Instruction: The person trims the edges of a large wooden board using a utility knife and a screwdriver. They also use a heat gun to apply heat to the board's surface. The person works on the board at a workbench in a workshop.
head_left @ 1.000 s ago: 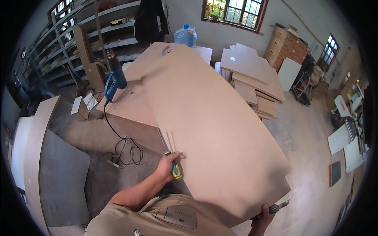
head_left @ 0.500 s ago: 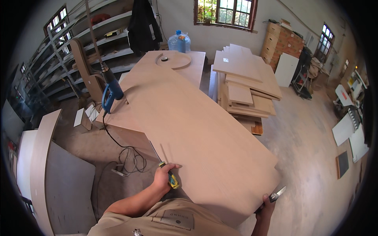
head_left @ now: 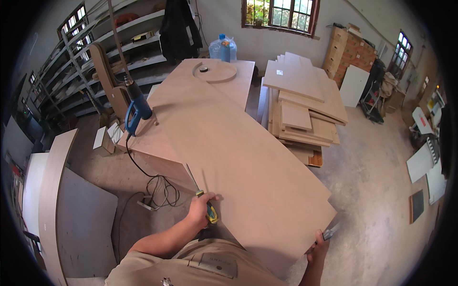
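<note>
A long pale wood panel (head_left: pixel 238 157) stretches away from me across the worktable. My left hand (head_left: pixel 198 209) is closed round the yellow and green handle of a screwdriver (head_left: pixel 211 214); its thin shaft points away along the panel's left edge, and my thumb lies over that edge. At the panel's near right corner, my right hand (head_left: pixel 319 247) grips a utility knife (head_left: pixel 329 233), its pale blade sticking out to the right and smeared by motion. Part of that hand is hidden by the panel.
A blue heat gun (head_left: pixel 137 112) stands at the table's left side, its cord hanging to the floor. A curved wood strip (head_left: pixel 222 80) lies farther back. Stacked boards (head_left: pixel 305 105) stand right of the table, and a large curved panel (head_left: pixel 50 209) stands at left.
The whole view has shifted slightly, moving the background to the right. My right hand with the knife has come a little leftward along the panel's corner. My left hand keeps its grip on the screwdriver.
</note>
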A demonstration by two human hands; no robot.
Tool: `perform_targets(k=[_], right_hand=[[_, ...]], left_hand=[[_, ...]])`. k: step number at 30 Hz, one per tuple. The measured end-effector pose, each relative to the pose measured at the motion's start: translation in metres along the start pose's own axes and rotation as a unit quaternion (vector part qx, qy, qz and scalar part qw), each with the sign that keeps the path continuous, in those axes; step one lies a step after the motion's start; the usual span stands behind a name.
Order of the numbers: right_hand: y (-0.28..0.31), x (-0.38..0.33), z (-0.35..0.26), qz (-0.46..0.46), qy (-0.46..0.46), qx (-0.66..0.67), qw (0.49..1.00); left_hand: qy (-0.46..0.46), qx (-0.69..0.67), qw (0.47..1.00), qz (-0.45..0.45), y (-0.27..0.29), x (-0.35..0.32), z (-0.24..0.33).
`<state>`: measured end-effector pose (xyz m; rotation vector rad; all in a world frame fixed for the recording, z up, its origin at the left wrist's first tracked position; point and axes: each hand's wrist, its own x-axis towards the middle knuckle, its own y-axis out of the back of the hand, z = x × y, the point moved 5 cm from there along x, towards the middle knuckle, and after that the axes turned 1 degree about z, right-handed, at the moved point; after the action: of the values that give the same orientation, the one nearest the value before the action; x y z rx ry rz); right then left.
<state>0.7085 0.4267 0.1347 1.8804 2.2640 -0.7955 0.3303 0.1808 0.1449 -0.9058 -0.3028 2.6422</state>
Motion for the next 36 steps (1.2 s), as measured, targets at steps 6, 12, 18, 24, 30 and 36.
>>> perform_targets(k=[6, 12, 18, 24, 30, 36], right_hand=[[-0.06, 0.021, 0.02, -0.047, -0.004, -0.014, 0.999], [-0.116, 0.043, 0.036, -0.087, 0.002, 0.012, 0.996], [-0.165, 0.056, 0.061, -0.094, -0.028, 0.033, 0.995], [-0.217, 0.057, 0.08, -0.104, -0.072, 0.012, 0.992], [-0.261, 0.07, 0.084, -0.127, -0.054, -0.021, 0.99], [-0.259, 0.066, 0.091, -0.115, -0.081, -0.01, 0.99]], left_hand=[[-0.059, 0.005, 0.998, 0.026, 0.009, 0.046, 0.03], [-0.13, -0.023, 0.991, 0.038, 0.014, 0.047, 0.044], [-0.132, -0.051, 0.989, 0.039, 0.024, 0.044, 0.06], [-0.131, 0.004, 0.986, 0.102, 0.058, 0.075, 0.095], [-0.194, 0.297, 0.917, 0.183, 0.128, 0.139, 0.159], [-0.258, 0.561, 0.749, 0.239, 0.151, 0.164, 0.199]])
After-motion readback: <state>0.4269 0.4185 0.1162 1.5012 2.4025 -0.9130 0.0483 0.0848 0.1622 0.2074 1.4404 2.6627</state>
